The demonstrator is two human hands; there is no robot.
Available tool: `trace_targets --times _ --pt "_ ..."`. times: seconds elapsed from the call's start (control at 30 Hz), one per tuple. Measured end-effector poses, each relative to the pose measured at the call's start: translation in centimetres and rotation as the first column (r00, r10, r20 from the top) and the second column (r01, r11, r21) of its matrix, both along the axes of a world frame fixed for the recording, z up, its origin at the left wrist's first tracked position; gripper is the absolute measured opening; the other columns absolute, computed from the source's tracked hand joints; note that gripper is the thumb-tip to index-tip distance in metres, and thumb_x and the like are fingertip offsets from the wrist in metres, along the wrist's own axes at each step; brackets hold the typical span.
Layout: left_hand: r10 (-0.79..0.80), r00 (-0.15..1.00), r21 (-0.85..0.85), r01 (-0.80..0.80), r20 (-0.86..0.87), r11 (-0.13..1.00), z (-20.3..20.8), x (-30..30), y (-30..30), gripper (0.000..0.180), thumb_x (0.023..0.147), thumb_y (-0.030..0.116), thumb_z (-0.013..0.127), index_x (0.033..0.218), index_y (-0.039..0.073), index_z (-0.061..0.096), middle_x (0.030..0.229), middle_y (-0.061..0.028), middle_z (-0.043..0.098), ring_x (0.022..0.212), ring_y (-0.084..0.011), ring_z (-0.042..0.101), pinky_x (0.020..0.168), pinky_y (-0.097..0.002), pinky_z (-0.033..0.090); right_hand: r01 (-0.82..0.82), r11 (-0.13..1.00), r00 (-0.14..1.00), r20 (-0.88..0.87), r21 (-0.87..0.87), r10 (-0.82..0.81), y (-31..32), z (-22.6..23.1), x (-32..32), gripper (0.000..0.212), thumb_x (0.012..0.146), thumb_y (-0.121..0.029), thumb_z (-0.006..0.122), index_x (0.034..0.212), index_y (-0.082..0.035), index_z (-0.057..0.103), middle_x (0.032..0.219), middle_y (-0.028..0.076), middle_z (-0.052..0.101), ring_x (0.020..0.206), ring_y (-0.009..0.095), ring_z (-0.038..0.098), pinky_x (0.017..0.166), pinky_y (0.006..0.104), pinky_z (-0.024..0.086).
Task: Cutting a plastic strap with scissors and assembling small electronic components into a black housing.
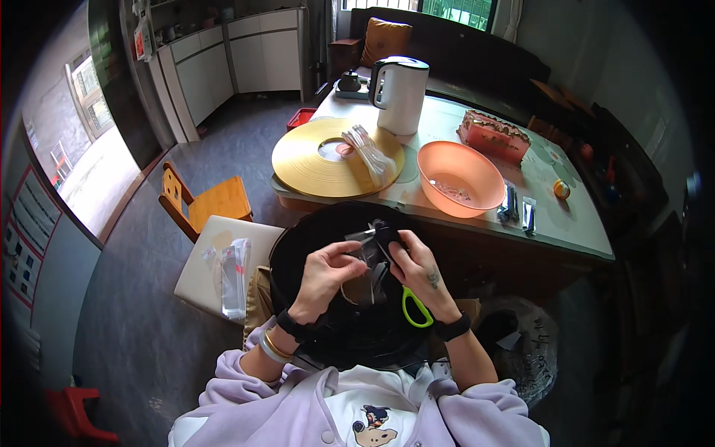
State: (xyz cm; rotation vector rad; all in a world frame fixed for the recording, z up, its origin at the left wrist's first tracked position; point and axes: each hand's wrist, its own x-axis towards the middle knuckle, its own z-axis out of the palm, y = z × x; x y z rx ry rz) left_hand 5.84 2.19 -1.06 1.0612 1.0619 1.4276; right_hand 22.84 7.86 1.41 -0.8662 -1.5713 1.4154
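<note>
Over a round black surface (313, 339), my left hand (331, 270) pinches a clear plastic bag (363, 287) that hangs between my hands. A small dark bundle (384, 237) is gripped in my right hand (418, 270), close to the top of the bag; its exact kind is hard to make out. Both hands are closed, with fingertips near each other. Below my right hand, a lime-green handle loop (417, 308), apparently of scissors, rests on the black surface.
Flat clear bags (235, 279) lie on a cream stool (195, 264) to my left. Ahead, a table (447, 119) bears an orange bowl (460, 179), a large gold roll (298, 160), white strips (369, 153), a kettle (403, 97) and packed dark pieces (509, 205). A wooden chair (216, 205) stands left.
</note>
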Motion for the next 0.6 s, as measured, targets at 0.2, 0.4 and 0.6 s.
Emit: trace_targets --times 0.2,0.4,0.6 --pt "0.204 0.965 0.070 -0.218 0.167 0.973 -2.1 -1.3 0.7 0.019 0.083 0.011 0.066 0.095 -0.001 0.057 0.085 -0.0081 0.065 0.081 -0.0147 0.064 0.074 -0.0237 0.051 -0.313 0.917 0.944 0.028 -0.246 0.330 -0.6 0.0 1.3 0.020 0.095 -0.022 0.044 0.089 -0.005 0.054 0.062 -0.004 0.045 0.048 0.001 0.038 0.041 0.0157 0.026" --pt "0.029 0.856 0.019 -0.046 0.515 0.999 -0.2 -0.9 0.4 0.011 0.089 0.014 0.058 0.095 0.005 0.055 0.085 -0.0056 0.061 0.076 -0.0161 0.060 0.069 -0.0264 0.049 -0.250 0.899 0.961 -0.208 -0.359 0.184 0.2 -0.2 2.5 0.031 0.097 -0.028 0.040 0.097 -0.001 0.054 0.055 -0.001 0.042 0.041 0.004 0.033 0.038 0.0169 0.024" --pt "-0.514 0.409 0.258 0.535 0.754 0.804 0.4 0.3 -0.3 0.012 0.092 0.013 0.050 0.102 0.007 0.050 0.078 -0.0017 0.050 0.069 -0.0158 0.052 0.065 -0.0307 0.044 -0.562 0.720 0.803 -0.477 -0.406 0.358 0.1 0.1 1.5 0.032 0.097 -0.030 0.039 0.104 -0.001 0.052 0.054 -0.001 0.040 0.039 0.004 0.029 0.037 0.0175 0.023"
